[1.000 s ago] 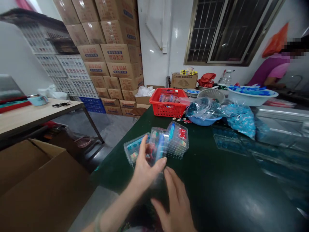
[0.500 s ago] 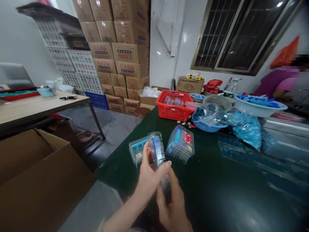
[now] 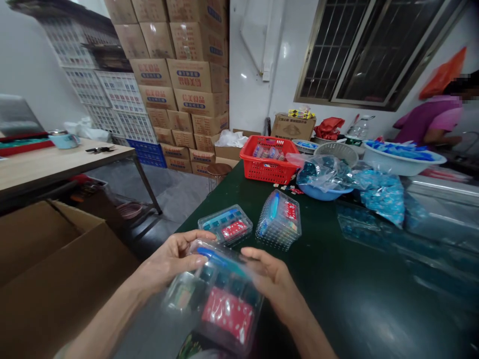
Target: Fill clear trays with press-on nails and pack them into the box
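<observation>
I hold a clear plastic blister pack [image 3: 220,294] with a blue pen-like item and a red card inside, flat and close to my body, over the near edge of the dark green table [image 3: 337,279]. My left hand [image 3: 170,259] grips its far left corner, fingers curled. My right hand [image 3: 273,279] grips its right side, fingers wrapped over the rim. Two more clear packs lie on the table beyond: a flat pack [image 3: 226,227] and a taller stack of packs [image 3: 279,219].
A red basket [image 3: 267,159], a blue bowl with plastic bags [image 3: 324,179], a white basin [image 3: 402,159] and a cardboard box sit at the table's far end. An open cardboard box [image 3: 56,269] stands at my left. Stacked cartons line the wall. A person in purple [image 3: 430,122] stands at the right.
Both hands lifted one pack off the table, turned it flat and drew it toward me. The remaining two packs stay on the table.
</observation>
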Available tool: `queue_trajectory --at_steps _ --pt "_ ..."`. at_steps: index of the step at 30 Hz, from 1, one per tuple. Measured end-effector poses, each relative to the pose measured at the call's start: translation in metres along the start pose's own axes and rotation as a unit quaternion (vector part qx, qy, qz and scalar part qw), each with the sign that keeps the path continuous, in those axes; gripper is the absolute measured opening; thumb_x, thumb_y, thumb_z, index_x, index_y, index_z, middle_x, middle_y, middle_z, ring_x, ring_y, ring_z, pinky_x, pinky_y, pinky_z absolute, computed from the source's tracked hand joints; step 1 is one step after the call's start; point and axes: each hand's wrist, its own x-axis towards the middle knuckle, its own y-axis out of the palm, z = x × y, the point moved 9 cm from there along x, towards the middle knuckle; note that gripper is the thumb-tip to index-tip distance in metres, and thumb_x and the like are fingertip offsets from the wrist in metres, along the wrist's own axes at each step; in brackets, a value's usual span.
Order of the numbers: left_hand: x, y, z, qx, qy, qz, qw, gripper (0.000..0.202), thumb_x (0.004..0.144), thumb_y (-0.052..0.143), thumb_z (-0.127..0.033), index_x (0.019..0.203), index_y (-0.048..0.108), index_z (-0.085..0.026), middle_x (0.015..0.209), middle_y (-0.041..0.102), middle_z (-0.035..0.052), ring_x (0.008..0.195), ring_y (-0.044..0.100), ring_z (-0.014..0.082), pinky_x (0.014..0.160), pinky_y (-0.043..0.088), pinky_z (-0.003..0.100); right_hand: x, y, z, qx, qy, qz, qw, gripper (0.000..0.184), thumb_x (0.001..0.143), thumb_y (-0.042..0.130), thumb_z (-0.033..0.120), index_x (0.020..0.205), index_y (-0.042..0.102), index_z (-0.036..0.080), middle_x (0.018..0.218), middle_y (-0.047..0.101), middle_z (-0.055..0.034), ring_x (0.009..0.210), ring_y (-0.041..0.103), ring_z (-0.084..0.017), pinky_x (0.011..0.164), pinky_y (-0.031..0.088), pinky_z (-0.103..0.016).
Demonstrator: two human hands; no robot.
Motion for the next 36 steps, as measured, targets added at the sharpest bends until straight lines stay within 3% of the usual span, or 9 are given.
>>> queue_trajectory --at_steps 4,8,17,20,23,26,28,31,36 --pt "0.016 -0.036 0.002 -0.069 0.010 -0.153 0.986 0.041 0.058 0.077 -0.020 0.095 0.062 -0.012 0.074 0.066 0.0069 0.055 0.060 0.0147 0.050 0.049 0.023 0.009 -0.023 0.000 0.043 -0.043 -0.090 0.994 0.063 0.072 0.068 0.037 0.126 0.041 0.019 0.104 0.063 -0.0088 0.088 0.062 -0.022 0.070 0.051 -0.033" --pt "0.043 -0.074 -0.003 -0.064 0.074 -0.312 0.945 0.033 0.053 0.077 -0.019 0.081 0.061 -0.010 0.067 0.063 0.0052 0.050 0.057 0.0135 0.046 0.048 0.024 -0.003 -0.039 -0.019 -0.004 -0.012 -0.134 0.991 0.057 0.072 0.068 0.041 0.119 0.046 0.017 0.093 0.063 -0.0086 0.079 0.062 -0.021 0.048 0.047 -0.023" --pt "0.082 -0.081 0.007 0.098 0.093 -0.422 0.897 0.036 0.058 0.068 -0.035 0.084 0.057 -0.013 0.068 0.057 0.0021 0.056 0.056 0.0160 0.054 0.047 0.029 -0.046 -0.076 -0.047 -0.011 0.019 -0.199 0.980 0.037 0.082 0.059 0.038 0.109 0.050 0.014 0.080 0.059 -0.0052 0.068 0.058 -0.015 0.046 0.043 -0.022" --pt "0.077 -0.089 0.002 0.207 0.079 -0.457 0.861 0.044 0.056 0.069 -0.036 0.092 0.058 -0.014 0.079 0.058 0.0070 0.080 0.058 0.0280 0.074 0.045 0.042 -0.054 -0.086 -0.046 -0.024 0.016 -0.214 0.976 0.035 0.083 0.056 0.037 0.109 0.050 0.015 0.080 0.059 -0.0043 0.068 0.057 -0.015 0.047 0.042 -0.022" --pt "0.070 -0.092 -0.005 0.293 0.064 -0.469 0.831 0.052 0.051 0.072 -0.035 0.097 0.060 -0.014 0.099 0.056 0.0141 0.107 0.043 0.0416 0.091 0.029 0.056 -0.058 -0.104 -0.032 -0.052 0.006 -0.250 0.967 0.034 0.083 0.055 0.038 0.108 0.050 0.016 0.082 0.059 -0.0047 0.068 0.058 -0.015 0.046 0.042 -0.021" --pt "0.062 -0.071 -0.030 0.369 0.113 -0.474 0.792 0.054 0.061 0.066 -0.041 0.108 0.056 -0.017 0.121 0.044 0.0159 0.120 0.029 0.0423 0.097 0.022 0.057 -0.055 -0.133 -0.007 -0.122 -0.017 -0.316 0.941 0.034 0.083 0.052 0.041 0.105 0.052 0.016 0.081 0.059 -0.0047 0.064 0.057 -0.014 0.043 0.041 -0.021" --pt "0.066 -0.035 -0.054 0.408 0.187 -0.427 0.785 0.049 0.070 0.059 -0.041 0.114 0.053 -0.019 0.122 0.045 0.0133 0.115 0.038 0.0350 0.094 0.032 0.047 -0.044 -0.154 0.011 -0.181 -0.024 -0.353 0.918 0.036 0.081 0.051 0.045 0.101 0.053 0.015 0.078 0.059 -0.0046 0.059 0.057 -0.014 0.039 0.038 -0.020" --pt "0.104 0.038 -0.065 0.385 0.216 -0.223 0.869 0.037 0.075 0.054 -0.038 0.105 0.058 -0.017 0.105 0.057 0.0113 0.095 0.054 0.0266 0.081 0.042 0.035 -0.012 -0.180 0.031 -0.238 -0.035 -0.373 0.896 0.040 0.076 0.053 0.048 0.098 0.057 0.015 0.074 0.060 -0.0042 0.053 0.056 -0.014 0.036 0.034 -0.020" --pt "0.149 0.105 -0.056 0.374 0.205 -0.131 0.895 0.020 0.067 0.063 -0.037 0.072 0.064 -0.018 0.080 0.064 0.0077 0.081 0.058 0.0246 0.073 0.044 0.031 0.033 -0.197 0.047 -0.310 -0.045 -0.371 0.874 0.023 0.071 0.057 0.038 0.061 0.062 0.018 0.052 0.056 -0.0001 0.044 0.047 -0.011 0.040 0.030 -0.021"
